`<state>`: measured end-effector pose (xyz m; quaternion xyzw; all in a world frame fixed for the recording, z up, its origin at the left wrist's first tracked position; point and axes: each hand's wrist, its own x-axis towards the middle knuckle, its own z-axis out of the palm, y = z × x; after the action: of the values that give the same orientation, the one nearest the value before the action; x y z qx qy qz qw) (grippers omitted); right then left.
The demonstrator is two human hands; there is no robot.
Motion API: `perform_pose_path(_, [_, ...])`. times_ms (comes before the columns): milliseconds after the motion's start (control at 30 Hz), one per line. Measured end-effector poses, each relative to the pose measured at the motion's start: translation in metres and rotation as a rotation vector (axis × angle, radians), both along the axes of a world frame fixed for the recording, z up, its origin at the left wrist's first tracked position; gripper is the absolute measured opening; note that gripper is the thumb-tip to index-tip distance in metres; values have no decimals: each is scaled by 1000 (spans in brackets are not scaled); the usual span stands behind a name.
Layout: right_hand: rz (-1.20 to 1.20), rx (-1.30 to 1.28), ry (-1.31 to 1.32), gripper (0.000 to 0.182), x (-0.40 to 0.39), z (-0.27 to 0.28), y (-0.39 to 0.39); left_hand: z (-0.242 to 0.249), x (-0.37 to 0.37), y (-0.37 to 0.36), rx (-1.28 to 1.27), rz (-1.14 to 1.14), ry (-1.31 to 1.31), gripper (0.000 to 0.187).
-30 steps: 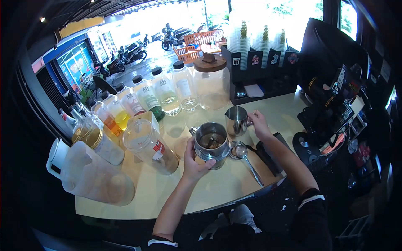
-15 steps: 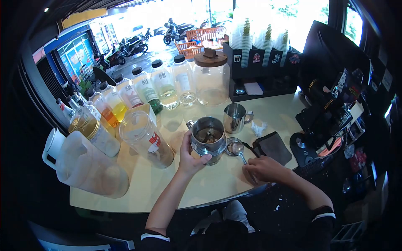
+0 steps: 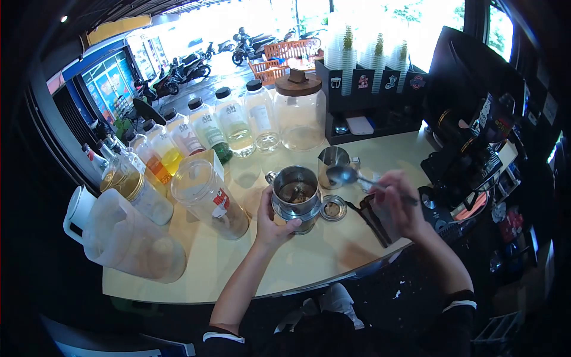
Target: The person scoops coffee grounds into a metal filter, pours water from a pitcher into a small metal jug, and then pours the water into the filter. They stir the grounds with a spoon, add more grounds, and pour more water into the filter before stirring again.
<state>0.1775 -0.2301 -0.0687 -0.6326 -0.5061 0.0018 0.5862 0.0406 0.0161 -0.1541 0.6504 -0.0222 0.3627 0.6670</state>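
Note:
My left hand (image 3: pixel 269 223) grips the side of a steel filter cup (image 3: pixel 295 196) that stands on the cream counter (image 3: pixel 309 256); dark wet grounds show inside it. My right hand (image 3: pixel 397 203) holds a long steel spoon (image 3: pixel 351 176) lifted off the counter, its bowl hovering just right of the cup's rim. A small round steel lid (image 3: pixel 333 209) lies on the counter right beside the cup. Behind the spoon stands a steel milk jug (image 3: pixel 332 160).
A clear canister (image 3: pixel 209 197), a lidded plastic pitcher (image 3: pixel 128 241) and a row of syrup bottles (image 3: pixel 202 134) line the left. A big glass jar (image 3: pixel 299 116) with a wooden lid stands at the back. A dark cloth (image 3: pixel 373 217) and a black machine (image 3: pixel 470 160) sit to the right.
My right hand has picked the spoon up from the small lid and raised it toward the cup's rim. My left hand stays on the cup.

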Motion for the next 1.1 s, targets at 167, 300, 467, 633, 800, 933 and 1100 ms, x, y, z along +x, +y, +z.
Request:
perform_pose_path(167, [52,-27,-246,10,-24,62,26,-1,1,1,-3,-8,6,90])
perform_pose_path(300, [134,-176,-574,12,-23,63,59,-4,0,3,16,4,20,90])
perform_pose_path(467, [340,-173,-588,16,-26,63,69,-3,-2,4,40,36,39,90])
perform_pose_path(633, [366,-215,-574,18,-18,67,71,3,-4,2,41,24,74,90])
perform_pose_path(800, [428,-265,-558,19,-11,79,66,2,-3,2,58,42,56,90])
perform_pose_path(933, [394,-271,-623,17,-7,77,68,6,-6,4,86,13,77,85])
perform_pose_path(1100, [379,-225,-726,19,3,77,74,17,-14,10,305,115,196,87])
